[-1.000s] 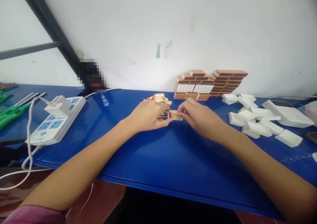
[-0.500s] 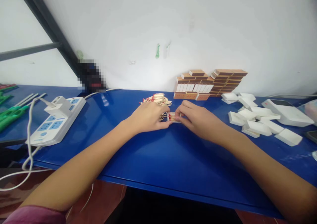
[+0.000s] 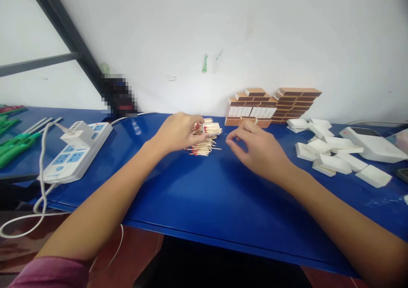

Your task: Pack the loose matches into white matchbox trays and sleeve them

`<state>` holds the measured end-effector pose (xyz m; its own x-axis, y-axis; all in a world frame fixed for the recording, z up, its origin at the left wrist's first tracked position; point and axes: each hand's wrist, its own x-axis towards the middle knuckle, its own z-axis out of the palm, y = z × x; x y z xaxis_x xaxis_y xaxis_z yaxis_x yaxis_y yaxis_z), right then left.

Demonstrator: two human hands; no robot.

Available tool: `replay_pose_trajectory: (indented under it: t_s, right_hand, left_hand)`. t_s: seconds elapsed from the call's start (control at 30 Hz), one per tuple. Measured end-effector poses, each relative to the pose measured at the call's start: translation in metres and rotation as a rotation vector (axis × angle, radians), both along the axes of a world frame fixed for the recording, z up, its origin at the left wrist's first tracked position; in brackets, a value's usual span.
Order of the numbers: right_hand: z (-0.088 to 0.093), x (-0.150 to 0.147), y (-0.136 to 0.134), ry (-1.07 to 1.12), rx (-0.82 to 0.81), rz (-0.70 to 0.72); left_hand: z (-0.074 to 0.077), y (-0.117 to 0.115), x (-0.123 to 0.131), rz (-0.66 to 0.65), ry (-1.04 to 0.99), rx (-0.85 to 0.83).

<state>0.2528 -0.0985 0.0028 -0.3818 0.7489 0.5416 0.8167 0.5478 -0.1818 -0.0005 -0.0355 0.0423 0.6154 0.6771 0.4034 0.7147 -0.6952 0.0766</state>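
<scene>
My left hand (image 3: 180,131) is closed on a small white matchbox tray (image 3: 213,128) filled with red-tipped matches. It holds the tray over a pile of loose matches (image 3: 204,146) on the blue table. Part of the tray is hidden behind my fingers and thumb. To the right of the pile, my right hand (image 3: 253,145) hovers just above the table, thumb and forefinger curved with a small gap between them. Nothing shows in it.
Brown matchboxes (image 3: 295,103) are stacked against the wall, some with white ends facing out. Several white trays (image 3: 331,148) lie heaped at the right, beside a white device (image 3: 371,143). At the left are a power strip (image 3: 78,154) with cables and green-handled tools (image 3: 22,148).
My left hand has moved up and left with the tray, bringing it over the match pile. My right hand has let go of the tray and its matches and now sits apart, farther right.
</scene>
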Motion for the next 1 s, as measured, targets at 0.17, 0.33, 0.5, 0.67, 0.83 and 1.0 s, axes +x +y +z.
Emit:
replay_pose_trajectory:
  t_s: [0.17,0.33,0.5,0.67,0.83,1.0]
  right_hand:
    - [-0.019,-0.009,0.018,0.071,-0.257,0.073]
    - [-0.019,-0.01,0.024,-0.001,-0.389,0.089]
    - [-0.01,0.012,0.015,-0.105,-0.277,-0.105]
    - [0.005,0.012,0.009,0.052,-0.078,-0.093]
    - [0.009,-0.005,0.003,0.136,-0.061,0.004]
    - [0.01,-0.009,-0.002,0.256,0.01,-0.038]
  left_hand:
    - [0.006,0.004,-0.005,0.071,0.005,0.01]
    - [0.0,0.002,-0.003,0.062,0.033,-0.006]
    - [-0.003,0.001,0.0,0.054,0.064,-0.013]
    - [-0.005,-0.01,0.012,-0.069,-0.015,-0.09]
    - [-0.008,-0.017,0.018,-0.168,-0.124,-0.151]
    - [-0.002,-0.01,0.01,-0.146,-0.132,-0.125]
